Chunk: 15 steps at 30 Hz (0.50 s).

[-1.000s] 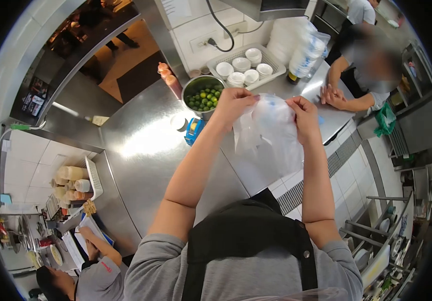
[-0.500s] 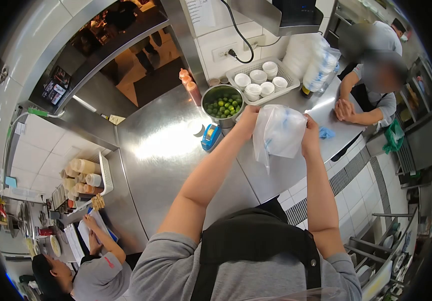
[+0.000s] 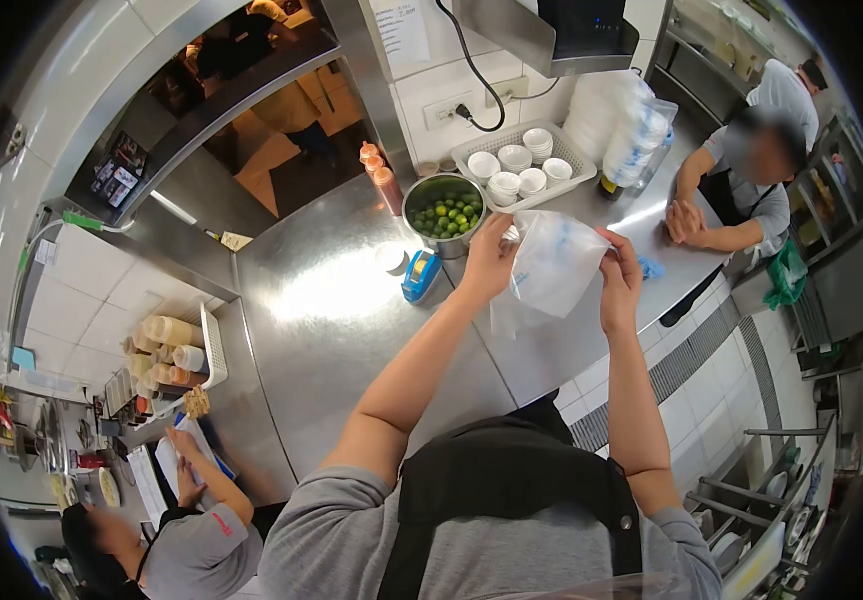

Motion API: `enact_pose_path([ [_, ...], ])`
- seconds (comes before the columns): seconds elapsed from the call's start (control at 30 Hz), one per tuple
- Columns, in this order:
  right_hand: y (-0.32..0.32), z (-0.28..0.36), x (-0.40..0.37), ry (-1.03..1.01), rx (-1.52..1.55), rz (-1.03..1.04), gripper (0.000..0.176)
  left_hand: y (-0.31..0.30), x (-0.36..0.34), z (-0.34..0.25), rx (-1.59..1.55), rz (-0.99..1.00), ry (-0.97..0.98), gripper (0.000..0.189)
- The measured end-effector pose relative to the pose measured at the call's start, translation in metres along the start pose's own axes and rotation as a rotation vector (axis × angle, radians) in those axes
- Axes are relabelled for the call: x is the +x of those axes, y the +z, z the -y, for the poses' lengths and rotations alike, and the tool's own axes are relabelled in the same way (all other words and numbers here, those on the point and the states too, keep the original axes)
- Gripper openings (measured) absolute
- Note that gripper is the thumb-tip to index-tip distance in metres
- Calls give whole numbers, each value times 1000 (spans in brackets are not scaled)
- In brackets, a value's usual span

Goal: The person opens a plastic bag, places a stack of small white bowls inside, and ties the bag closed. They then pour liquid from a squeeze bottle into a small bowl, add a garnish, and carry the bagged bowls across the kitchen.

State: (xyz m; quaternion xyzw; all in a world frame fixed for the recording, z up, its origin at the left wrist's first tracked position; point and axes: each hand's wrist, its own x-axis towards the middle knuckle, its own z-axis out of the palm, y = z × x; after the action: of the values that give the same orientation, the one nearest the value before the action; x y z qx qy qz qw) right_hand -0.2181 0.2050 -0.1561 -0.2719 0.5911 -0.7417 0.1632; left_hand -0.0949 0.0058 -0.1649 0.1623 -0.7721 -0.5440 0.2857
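Observation:
A thin, whitish plastic bag [image 3: 556, 262] with faint blue print hangs over the steel counter, stretched between both hands. My left hand [image 3: 491, 258] pinches its left edge, close to the metal pot [image 3: 413, 226] of small green limes [image 3: 446, 213]. The bag's right upper edge is gripped by my right hand [image 3: 620, 280], thumb and fingers together. To the left of my left hand, a blue tape dispenser [image 3: 420, 276] sits on the counter. Just beyond my right hand lies a crumpled blue piece [image 3: 650, 268].
Behind the pot stands a white basket [image 3: 583, 175] of small white cups, with orange squeeze bottles [image 3: 387, 188] to its left. Stacked clear plastic containers [image 3: 636, 130] are at the back. A person [image 3: 741, 180] leans on the counter's right end; another [image 3: 191, 540] writes at lower left.
The bag has shifted and changed shape, its upper part tipping rightward. My left hand has turned and moved slightly down; my right fingers have repositioned along the edge.

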Motion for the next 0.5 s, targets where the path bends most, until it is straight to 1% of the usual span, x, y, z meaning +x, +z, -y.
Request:
enact_pose_path([
  [0.1,10,3,-11,-59,-7,39,42,11,-10,-3,-290,68,144,60],
  [0.2,20,-3,-12,-99,-19,16,47,10,-6,-17,-271,125,82,72],
  [0.3,20,-12,-7,-90,-75,7,53,9,2,-16,-216,92,-58,72],
  [0.4,15,-26,-6,-71,-56,24,55,16,6,0,-264,62,-12,76],
  [0.5,9,-20,-13,-33,-233,38,57,25,7,20,-264,14,26,79],
])
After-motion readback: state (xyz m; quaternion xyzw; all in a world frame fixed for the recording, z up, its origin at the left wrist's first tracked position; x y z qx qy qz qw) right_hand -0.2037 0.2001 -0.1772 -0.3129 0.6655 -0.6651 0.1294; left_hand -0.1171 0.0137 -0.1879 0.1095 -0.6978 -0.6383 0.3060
